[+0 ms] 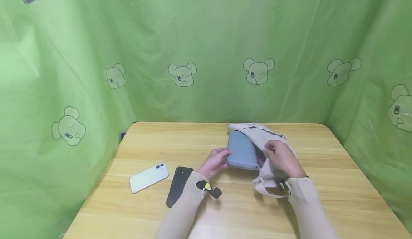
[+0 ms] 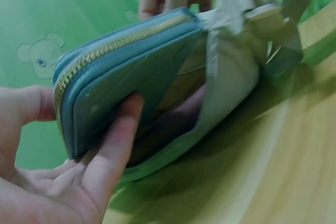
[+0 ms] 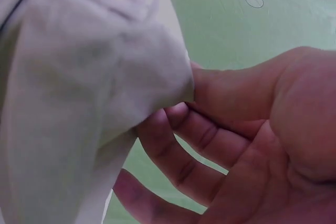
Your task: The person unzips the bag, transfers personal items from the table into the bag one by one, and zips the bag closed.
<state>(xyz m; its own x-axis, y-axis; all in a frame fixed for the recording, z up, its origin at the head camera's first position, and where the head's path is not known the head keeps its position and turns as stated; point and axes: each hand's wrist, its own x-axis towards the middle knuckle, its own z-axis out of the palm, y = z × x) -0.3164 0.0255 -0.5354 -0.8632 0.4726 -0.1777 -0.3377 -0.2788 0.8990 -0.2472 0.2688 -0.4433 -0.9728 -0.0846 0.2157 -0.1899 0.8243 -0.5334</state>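
A blue zip wallet (image 1: 242,149) sits partly inside the open mouth of a pale fabric bag (image 1: 262,133). My left hand (image 1: 215,161) grips the wallet's outer end, thumb on one face and fingers on the other. In the left wrist view the wallet's gold zipper (image 2: 105,51) runs along its edge, and the bag's zipped opening gapes beside it. My right hand (image 1: 283,157) pinches the bag's fabric at the edge of the opening; the right wrist view shows that cloth (image 3: 105,72) between thumb and fingers.
Left of the bag, a white phone (image 1: 149,177) and a black phone (image 1: 180,183) lie on the wooden table (image 1: 225,210); my left sleeve partly covers the black one. A bag strap (image 1: 270,192) loops toward me. Green curtains (image 1: 219,24) enclose the table.
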